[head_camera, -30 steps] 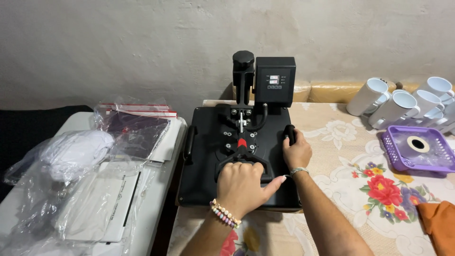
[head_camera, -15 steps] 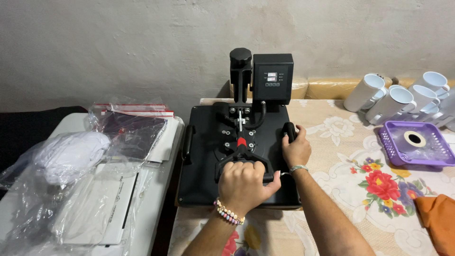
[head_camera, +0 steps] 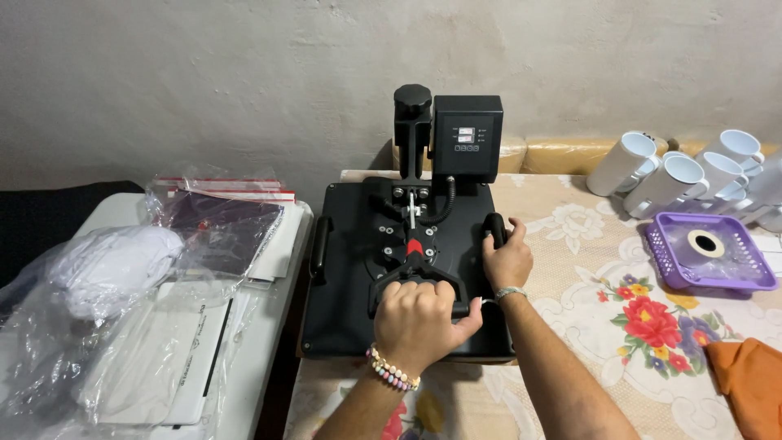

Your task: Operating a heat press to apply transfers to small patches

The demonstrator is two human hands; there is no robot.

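A black heat press (head_camera: 350, 244) lies shut on a table with a floral cloth (head_camera: 603, 285). My left hand (head_camera: 417, 322) is closed around the press's front lever handle (head_camera: 456, 297). My right hand (head_camera: 507, 259) grips the side handle (head_camera: 494, 228) on the right edge of the top plate. A black control box (head_camera: 466, 138) with a small display stands at the back of the press. A beaded bracelet is on my left wrist.
Several white mugs (head_camera: 676, 175) lie at the back right, beside a purple tray (head_camera: 709, 257) holding a roll of tape. An orange cloth (head_camera: 749, 383) is at the right edge. On the left, a white table (head_camera: 261, 383) carries bagged garments (head_camera: 114, 265) and packets.
My left hand has curled from resting flat on the lever to gripping it firmly. My right hand has stayed on the side handle. The view has shifted slightly.
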